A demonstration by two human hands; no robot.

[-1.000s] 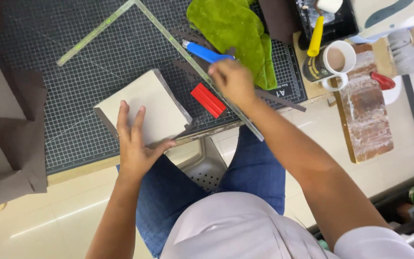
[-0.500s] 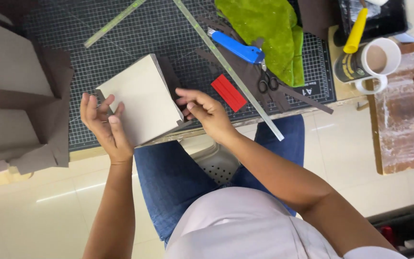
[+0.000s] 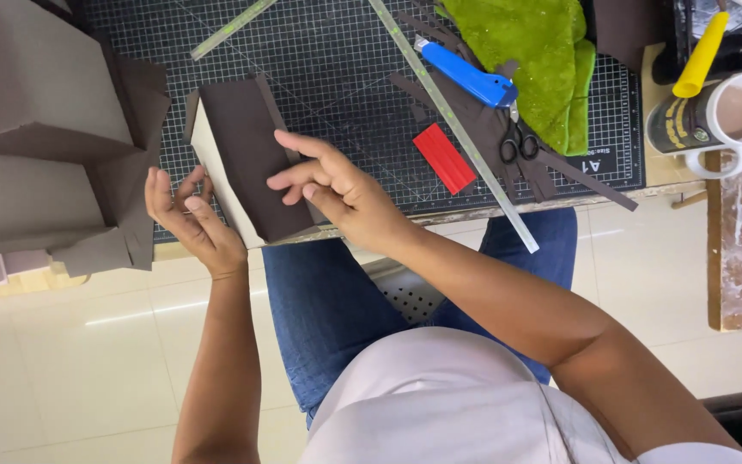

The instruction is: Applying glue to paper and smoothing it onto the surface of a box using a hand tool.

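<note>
Currently the brown-wrapped board is tilted on edge at the bench front, long axis running away from the body, flanked by the half-curled left hand and loosely spread right hand, neither fully gripping.

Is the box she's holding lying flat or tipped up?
Tipped up: the box stands on edge on the mat, brown side showing, between both hands.

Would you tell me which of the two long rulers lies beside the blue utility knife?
The long clear ruler running diagonally past the blue utility knife; the shorter greenish ruler lies apart, upper left.
</note>
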